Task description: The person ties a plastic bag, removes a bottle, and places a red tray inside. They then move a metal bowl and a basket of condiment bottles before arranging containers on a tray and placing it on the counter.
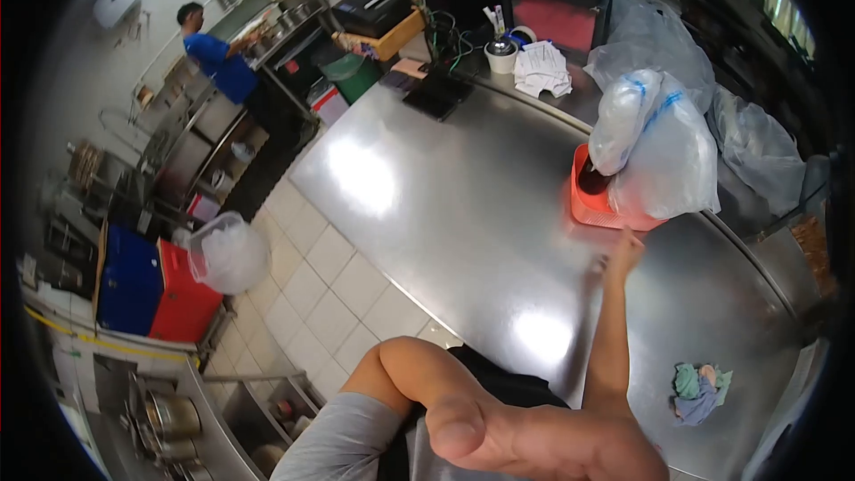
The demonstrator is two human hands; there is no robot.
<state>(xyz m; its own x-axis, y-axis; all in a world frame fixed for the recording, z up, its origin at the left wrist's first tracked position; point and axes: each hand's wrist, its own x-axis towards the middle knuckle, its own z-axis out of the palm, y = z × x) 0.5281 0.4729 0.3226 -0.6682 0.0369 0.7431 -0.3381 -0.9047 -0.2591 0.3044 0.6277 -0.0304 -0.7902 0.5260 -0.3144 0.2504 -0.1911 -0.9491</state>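
Observation:
My right hand (625,254) reaches far across the steel table, fingers curled at the near edge of an orange plastic basket (614,216). Its grip is small and partly blurred in the view. Clear plastic bags with blue markings (668,160) stand in the basket, beside a dark round item (591,180). Close to the camera, my left hand (525,436) is large and bent across the lower middle of the view. A thumb-like end shows on it, but its other fingers are hidden. Right of my arm lies a crumpled green and lilac cloth (699,394).
The steel table (463,205) fills the middle. Along its back are a dark tablet (438,94), a white cup (500,55), papers (541,69) and large plastic bags (655,44). A co-worker in blue (218,58) stands at the far left counter. Red and blue boxes (183,298) stand left.

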